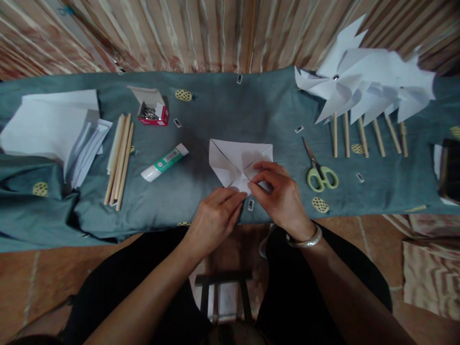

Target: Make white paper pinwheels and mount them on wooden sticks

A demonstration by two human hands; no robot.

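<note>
Lying crosswise — paper [236, 160], tapering nearward

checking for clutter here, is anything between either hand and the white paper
Nothing visible: the left hand and right hand both touch the white paper. The glue stick and scissors lie to either side.

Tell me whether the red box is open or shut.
Open: the red box has its flap raised, and metallic pieces show inside.

On the cloth [244, 108], the paper [230, 152] lies between the glue stick [165, 162], left, and the scissors [315, 167], right; pinwheels [373, 72] lie behind and right of the scissors
</note>
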